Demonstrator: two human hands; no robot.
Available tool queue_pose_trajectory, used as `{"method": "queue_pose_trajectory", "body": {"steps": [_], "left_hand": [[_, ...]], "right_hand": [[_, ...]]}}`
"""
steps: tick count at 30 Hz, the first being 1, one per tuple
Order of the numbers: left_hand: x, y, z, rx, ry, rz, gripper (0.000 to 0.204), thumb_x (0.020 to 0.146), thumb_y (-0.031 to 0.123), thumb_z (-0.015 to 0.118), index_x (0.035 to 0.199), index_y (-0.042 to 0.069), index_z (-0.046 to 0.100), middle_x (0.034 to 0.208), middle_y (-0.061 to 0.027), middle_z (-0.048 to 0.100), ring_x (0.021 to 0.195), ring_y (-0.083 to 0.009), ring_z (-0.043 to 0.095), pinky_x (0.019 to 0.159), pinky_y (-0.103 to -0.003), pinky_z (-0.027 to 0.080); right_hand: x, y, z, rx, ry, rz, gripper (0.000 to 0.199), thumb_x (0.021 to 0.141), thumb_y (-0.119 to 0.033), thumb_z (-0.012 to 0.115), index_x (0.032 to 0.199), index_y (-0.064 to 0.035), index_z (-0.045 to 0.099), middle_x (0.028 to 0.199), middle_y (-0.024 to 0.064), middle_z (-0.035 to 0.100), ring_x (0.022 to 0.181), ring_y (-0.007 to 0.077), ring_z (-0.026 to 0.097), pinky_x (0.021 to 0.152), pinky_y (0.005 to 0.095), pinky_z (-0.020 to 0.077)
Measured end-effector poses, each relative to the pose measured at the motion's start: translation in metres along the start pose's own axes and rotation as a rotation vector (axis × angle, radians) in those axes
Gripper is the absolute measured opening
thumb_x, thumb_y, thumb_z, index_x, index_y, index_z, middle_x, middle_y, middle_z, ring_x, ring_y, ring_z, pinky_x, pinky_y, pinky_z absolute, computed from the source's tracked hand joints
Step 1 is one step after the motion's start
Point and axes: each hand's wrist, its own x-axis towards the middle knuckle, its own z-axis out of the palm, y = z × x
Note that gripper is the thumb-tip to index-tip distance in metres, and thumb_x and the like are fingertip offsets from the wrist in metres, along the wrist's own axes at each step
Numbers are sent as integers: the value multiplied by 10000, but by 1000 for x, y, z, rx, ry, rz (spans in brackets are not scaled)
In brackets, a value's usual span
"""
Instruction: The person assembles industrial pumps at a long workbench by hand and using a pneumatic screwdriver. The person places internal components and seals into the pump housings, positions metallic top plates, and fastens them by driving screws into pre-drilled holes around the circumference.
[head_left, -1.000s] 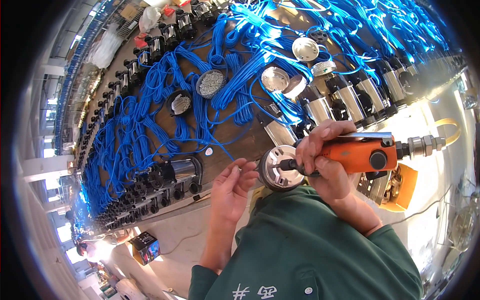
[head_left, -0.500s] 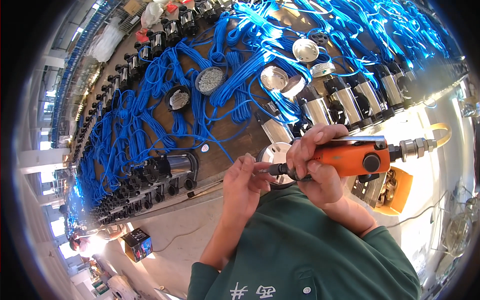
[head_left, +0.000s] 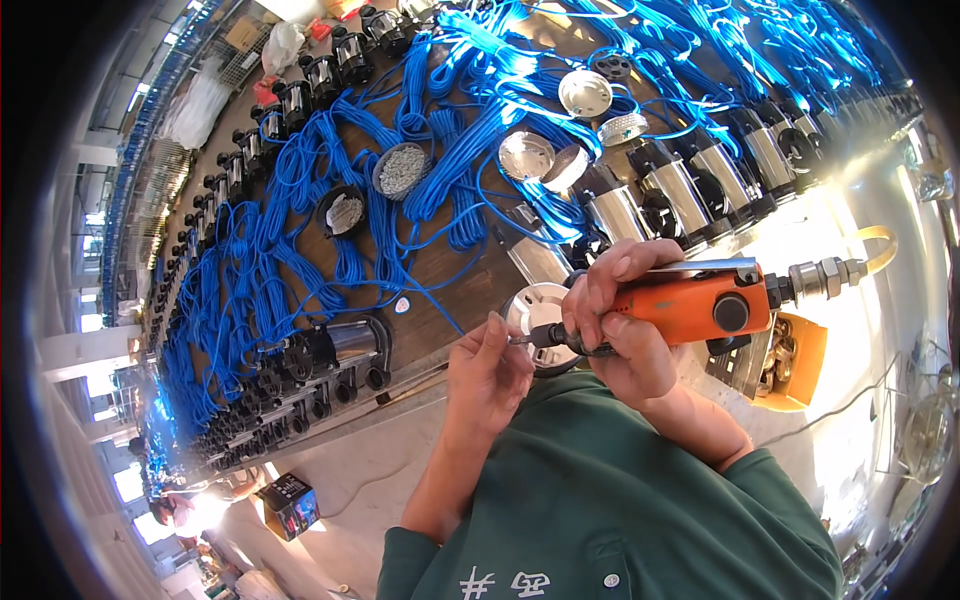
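— Any packages or labels about?
— A dark printed carton [head_left: 291, 503] on the floor below the desk's near edge. Clear plastic bags [head_left: 196, 105] bulge at the desk's far left end.
— Anything else?
— A small round white sticker [head_left: 401, 305] on the brown desk top, near the near edge.

A long wooden workbench [head_left: 440, 300] runs from lower left to upper right, covered with coils of blue cable [head_left: 300, 230]. Black-and-steel pump bodies [head_left: 690, 190] stand in a row along its right edge; dark pump units [head_left: 300, 75] line the far upper-left edge. Two round dishes of small fasteners [head_left: 400, 170] sit among the cables left of centre. Shiny round metal covers [head_left: 585, 92] lie at upper centre. A small dark box [head_left: 292, 503] rests on the floor at lower left.
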Motion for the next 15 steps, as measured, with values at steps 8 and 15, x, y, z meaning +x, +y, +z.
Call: {"method": "queue_pose_trajectory", "body": {"steps": [8,15], "left_hand": [[9,0,7,127,47,-32,375,947,353,537,840,-4,584,526,-86,565,333,-133,458,293,-210,283],[50,21,-4,872,-29,310,430,954,342,551,899,-53,710,533,95,347,532,-6,302,468,-227,245]], "right_hand": [[2,0,-7,103,25,-24,393,659,149,429,1010,-27,419,820,127,495,551,172,495,560,324,463],[15,20,-23,-168,-42,37,337,733,56,500,1046,-40,425,840,116,486,582,161,488,589,316,456]]}}
